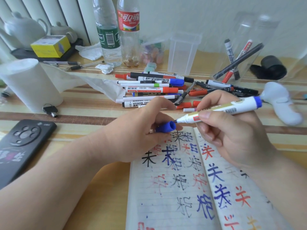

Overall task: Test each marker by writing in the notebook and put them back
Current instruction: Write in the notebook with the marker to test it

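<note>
Left hand [141, 130]: grip pinches blue cap [166, 127] over the notebook [174, 188] top edge, mouth facing right. Right hand [232, 133]: grip pinches white marker [224, 108] above the same edge, dark tip right at the cap's mouth. Notebook open on surface [93, 113], pages covered in red, blue and black characters. Marker pile [149, 90] beyond notebook. Clear container [237, 60] holding a few markers beyond it, to the right. Phone [21, 146] left of notebook.

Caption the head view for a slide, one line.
A blue marker in the right hand, tip at the mouth of the blue cap in the left hand, above the notebook.
</note>
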Action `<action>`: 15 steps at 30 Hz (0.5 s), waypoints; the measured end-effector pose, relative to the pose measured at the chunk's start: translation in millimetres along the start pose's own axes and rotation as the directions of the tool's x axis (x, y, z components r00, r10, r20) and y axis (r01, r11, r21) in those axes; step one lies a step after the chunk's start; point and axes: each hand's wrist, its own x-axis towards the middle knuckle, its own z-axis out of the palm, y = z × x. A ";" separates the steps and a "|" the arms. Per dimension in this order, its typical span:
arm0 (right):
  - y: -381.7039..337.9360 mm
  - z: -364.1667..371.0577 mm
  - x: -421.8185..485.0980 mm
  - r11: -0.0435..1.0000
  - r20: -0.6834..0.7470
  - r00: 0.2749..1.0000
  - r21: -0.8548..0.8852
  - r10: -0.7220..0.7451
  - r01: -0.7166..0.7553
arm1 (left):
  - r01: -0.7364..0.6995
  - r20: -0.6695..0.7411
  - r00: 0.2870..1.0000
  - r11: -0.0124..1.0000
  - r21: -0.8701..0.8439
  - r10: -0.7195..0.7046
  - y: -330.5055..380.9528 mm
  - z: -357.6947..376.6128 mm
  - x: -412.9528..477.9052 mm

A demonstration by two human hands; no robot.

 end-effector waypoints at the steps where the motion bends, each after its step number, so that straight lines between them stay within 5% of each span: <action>1: -0.5 -0.2 -0.6 1.000 0.007 1.000 -0.019 0.002 -0.001 | -0.001 -0.003 1.000 1.000 0.007 0.001 0.0 0.3 0.3; 6: -1.8 0.2 -0.9 0.980 0.079 0.996 -0.193 -0.042 0.056 | -0.009 -0.167 0.986 0.996 -0.084 -0.005 -2.4 3.5 0.8; 10: -2.3 -1.0 1.8 0.999 0.045 0.999 -0.050 -0.002 0.004 | -0.149 -0.366 0.928 0.965 -0.215 0.062 -9.3 0.0 3.3; 15: -3.1 2.3 1.9 0.996 0.074 0.997 0.079 0.026 -0.032 | -0.143 -0.253 0.967 0.893 -0.426 0.034 -10.4 0.6 3.8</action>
